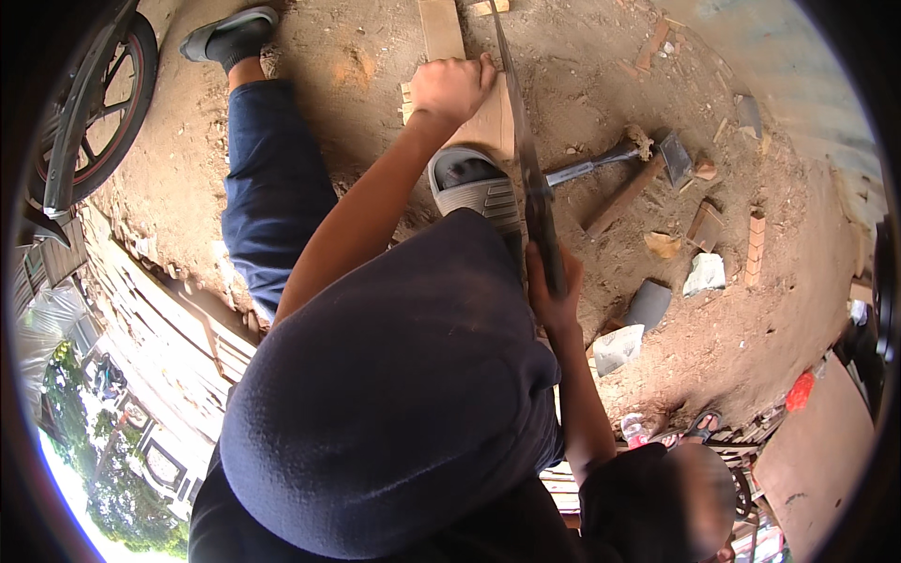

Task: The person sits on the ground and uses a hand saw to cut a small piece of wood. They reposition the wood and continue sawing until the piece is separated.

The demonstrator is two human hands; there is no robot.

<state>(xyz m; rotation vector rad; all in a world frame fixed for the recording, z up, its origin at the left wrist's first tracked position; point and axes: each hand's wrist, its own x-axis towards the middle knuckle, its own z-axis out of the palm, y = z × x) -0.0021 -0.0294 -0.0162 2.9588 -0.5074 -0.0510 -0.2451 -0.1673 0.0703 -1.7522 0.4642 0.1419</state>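
Observation:
My left hand (452,91) lies closed on a pale wooden board (491,125), its fingers curled at the board's right edge. A sandalled foot (474,188) rests against the board's near end. In my right hand (556,291) is the dark handle of a hand saw (527,155); its long blade runs forward along the board's right side. The blade is seen nearly edge-on, so whether its teeth touch the wood I cannot tell. Right of the saw, on the dirt, lie a chisel (596,165) and a wooden-handled hammer (627,195).
Another wooden plank (440,30) extends beyond my left hand. Wood offcuts (755,249) and pale stone pieces (704,275) are scattered on the right. A motorcycle wheel (117,94) stands far left. Another person (657,507) is at the lower right.

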